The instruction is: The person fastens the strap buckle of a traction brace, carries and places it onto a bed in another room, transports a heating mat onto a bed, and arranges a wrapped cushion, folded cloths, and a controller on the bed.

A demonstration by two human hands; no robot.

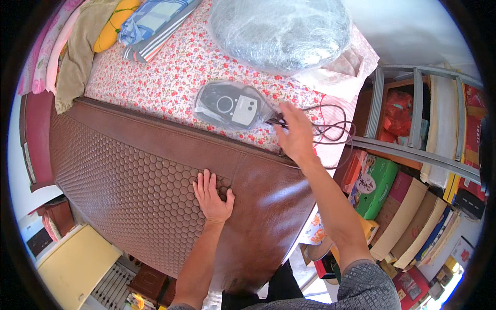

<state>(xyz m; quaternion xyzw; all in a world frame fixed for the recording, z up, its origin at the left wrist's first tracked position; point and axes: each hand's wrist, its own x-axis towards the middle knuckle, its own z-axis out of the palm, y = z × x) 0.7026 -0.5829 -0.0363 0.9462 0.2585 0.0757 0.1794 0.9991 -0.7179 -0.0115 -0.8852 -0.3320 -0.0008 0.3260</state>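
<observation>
My left hand (213,199) lies flat on a brown leather-like mat (129,160) with a raised honeycomb pattern, fingers stretched out near its smooth border. Farther right, my right hand (296,133) has its thumb and fingers closed round part of a dark cable (343,121). The cable's loops spread to the right of the hand, and one strand passes by the wrist. Just left of those fingers, a dark rounded device (227,105) with a ring and a pale panel rests in a clear plastic bag on a floral sheet (160,88).
A large plastic-wrapped bundle (281,33) sits at the back. Folded cloths (150,23) and a yellow cushion (114,26) lie at the far left. On the right are a metal ladder (413,147) and several boxes, including a green one (377,186). A cream cabinet (77,266) stands lower left.
</observation>
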